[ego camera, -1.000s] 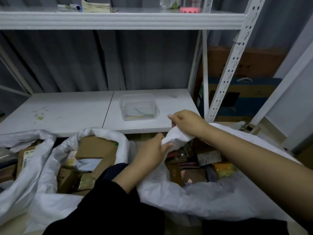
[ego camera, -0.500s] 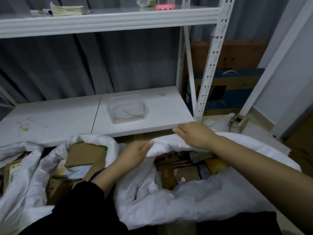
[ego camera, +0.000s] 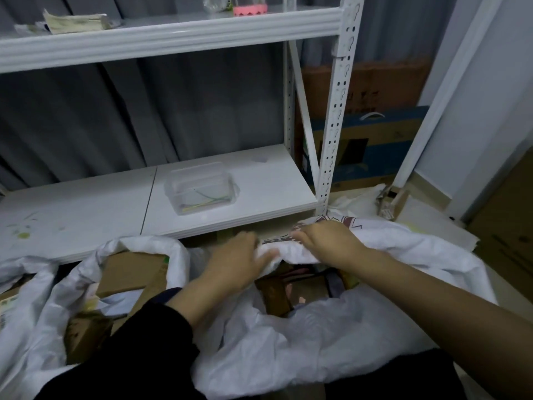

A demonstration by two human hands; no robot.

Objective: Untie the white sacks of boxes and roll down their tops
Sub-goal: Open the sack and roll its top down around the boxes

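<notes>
grey curtains (ego camera: 178,111) are hanging behind a white metal shelving rack (ego camera: 337,116), which is standing against the wall; a clear plastic tub (ego camera: 202,187) holding a few thin green and yellow strands is sitting on the lower shelf board (ego camera: 86,215). a pink-rimmed container (ego camera: 250,8) and a folded paper wad (ego camera: 76,21) are lying on the upper shelf. flat cardboard and a blue carton (ego camera: 375,145) are leaning behind the rack to the right.

two white sacks are sitting on the floor in front of the rack. the left sack (ego camera: 43,298) is lying open, its top already turned down, brown boxes (ego camera: 129,272) showing inside. the right sack (ego camera: 288,347) is lying directly below the camera, mouth open, small mixed boxes (ego camera: 302,287) showing in the opening.

left hand (ego camera: 233,264) is gripping the far rim of the right sack, fingers curled over the white fabric; slightly motion-blurred. right hand (ego camera: 328,241) is gripping the same rim just beside it, fingers hooked over the edge where a red-brown printed pattern (ego camera: 326,219) is showing. both hands are lying close together but not touching, a short stretch of rim between them. the left arm is wearing a dark sleeve (ego camera: 138,347); the right forearm is bare
</notes>
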